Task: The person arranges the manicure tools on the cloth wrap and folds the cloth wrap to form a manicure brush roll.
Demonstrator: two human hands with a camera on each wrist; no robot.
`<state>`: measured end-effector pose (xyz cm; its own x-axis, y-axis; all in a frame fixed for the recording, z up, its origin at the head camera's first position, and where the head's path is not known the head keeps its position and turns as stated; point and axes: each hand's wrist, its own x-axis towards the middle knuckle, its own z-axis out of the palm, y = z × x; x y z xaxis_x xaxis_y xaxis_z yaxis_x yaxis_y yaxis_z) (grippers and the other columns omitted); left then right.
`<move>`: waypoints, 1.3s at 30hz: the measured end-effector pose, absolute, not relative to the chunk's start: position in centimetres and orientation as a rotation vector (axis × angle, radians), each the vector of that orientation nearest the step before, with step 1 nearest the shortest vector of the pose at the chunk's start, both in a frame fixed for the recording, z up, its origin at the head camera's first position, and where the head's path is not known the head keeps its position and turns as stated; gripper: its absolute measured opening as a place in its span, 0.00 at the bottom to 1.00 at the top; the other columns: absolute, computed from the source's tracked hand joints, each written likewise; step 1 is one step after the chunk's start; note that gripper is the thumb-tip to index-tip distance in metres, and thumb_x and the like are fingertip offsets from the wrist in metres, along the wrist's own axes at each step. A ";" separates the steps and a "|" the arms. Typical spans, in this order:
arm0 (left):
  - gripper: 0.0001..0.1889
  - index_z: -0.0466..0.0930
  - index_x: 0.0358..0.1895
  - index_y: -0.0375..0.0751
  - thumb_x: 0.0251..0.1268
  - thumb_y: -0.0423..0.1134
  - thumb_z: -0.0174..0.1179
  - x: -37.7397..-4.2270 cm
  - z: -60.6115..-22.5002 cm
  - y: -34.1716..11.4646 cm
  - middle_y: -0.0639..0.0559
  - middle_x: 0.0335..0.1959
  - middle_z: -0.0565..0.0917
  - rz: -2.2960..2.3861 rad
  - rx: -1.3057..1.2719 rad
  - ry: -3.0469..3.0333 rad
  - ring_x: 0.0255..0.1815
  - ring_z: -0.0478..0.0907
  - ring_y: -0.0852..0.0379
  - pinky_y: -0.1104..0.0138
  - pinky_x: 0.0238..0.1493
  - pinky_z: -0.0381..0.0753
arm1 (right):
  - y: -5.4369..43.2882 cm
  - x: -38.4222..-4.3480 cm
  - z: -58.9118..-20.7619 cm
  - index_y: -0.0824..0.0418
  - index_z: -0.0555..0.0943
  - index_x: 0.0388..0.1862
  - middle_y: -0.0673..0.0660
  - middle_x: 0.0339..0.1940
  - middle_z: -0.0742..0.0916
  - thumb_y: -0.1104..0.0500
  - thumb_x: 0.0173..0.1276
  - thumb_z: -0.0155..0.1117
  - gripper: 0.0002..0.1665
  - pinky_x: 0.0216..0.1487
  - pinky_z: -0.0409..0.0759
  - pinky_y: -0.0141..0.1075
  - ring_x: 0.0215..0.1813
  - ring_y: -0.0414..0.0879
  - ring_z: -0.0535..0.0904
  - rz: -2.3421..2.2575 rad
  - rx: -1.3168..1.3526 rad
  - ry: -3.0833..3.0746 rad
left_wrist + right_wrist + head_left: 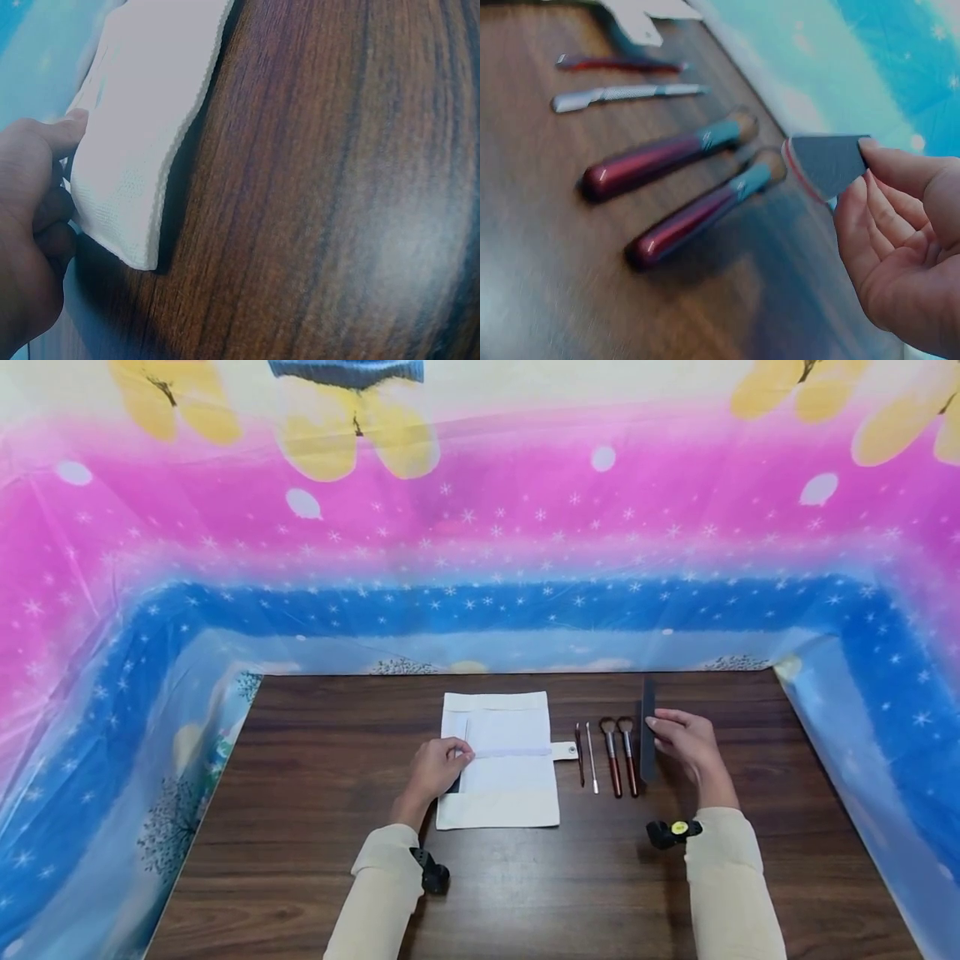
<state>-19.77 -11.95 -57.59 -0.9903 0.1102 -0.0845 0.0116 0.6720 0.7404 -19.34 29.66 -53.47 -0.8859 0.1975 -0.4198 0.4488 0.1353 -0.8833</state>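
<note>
My right hand (690, 743) pinches a dark grey nail file (647, 752) between thumb and fingers, right of the two makeup brushes. In the right wrist view the nail file (827, 161) is held above the tabletop, its edge showing a reddish layer. With thumb and fingers, my left hand (437, 768) pinches the left edge of a white cloth pouch (498, 812), which lies opened flat. A snap strap (564, 751) sticks out from the pouch's right side. Up close, the left wrist view shows the cloth pouch (142, 112) with its near corner slightly raised.
Between pouch and file lie a thin dark red tool (579, 756), a silver cuticle pusher (592, 758) and two red-handled makeup brushes (612, 768), side by side. They rest on a brown wooden table (300, 860). A patterned cloth backdrop (480, 543) surrounds the table's back and sides.
</note>
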 end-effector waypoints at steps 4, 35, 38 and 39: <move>0.04 0.88 0.36 0.48 0.69 0.40 0.65 -19.7 -57.7 -12.0 0.58 0.14 0.65 1.216 0.102 2.763 0.17 0.62 0.59 0.68 0.23 0.60 | 28.9 -19.9 -52.6 0.66 0.70 0.73 0.37 0.36 0.84 0.54 0.73 0.66 0.34 0.46 0.84 0.26 0.39 0.29 0.83 -1.908 0.601 2.150; 0.05 0.88 0.38 0.50 0.71 0.43 0.64 -19.7 -57.0 -11.8 0.56 0.17 0.68 1.203 0.037 2.739 0.18 0.63 0.57 0.65 0.25 0.61 | 18.4 -24.1 -50.4 0.63 0.75 0.60 0.40 0.36 0.85 0.59 0.76 0.61 0.18 0.42 0.86 0.29 0.37 0.33 0.84 -2.001 0.318 2.128; 0.05 0.88 0.38 0.49 0.71 0.42 0.64 -19.5 -57.0 -11.8 0.56 0.17 0.68 1.194 0.039 2.743 0.19 0.64 0.56 0.65 0.25 0.61 | 17.4 -24.4 -50.6 0.64 0.75 0.61 0.41 0.35 0.85 0.60 0.76 0.61 0.18 0.42 0.86 0.30 0.38 0.33 0.85 -2.002 0.295 2.110; 0.05 0.88 0.38 0.49 0.71 0.42 0.64 -19.5 -57.1 -11.8 0.56 0.17 0.68 1.192 0.039 2.746 0.19 0.64 0.57 0.65 0.25 0.61 | 17.0 -24.4 -50.6 0.64 0.75 0.61 0.42 0.36 0.85 0.61 0.76 0.61 0.18 0.43 0.86 0.31 0.38 0.33 0.85 -2.000 0.291 2.106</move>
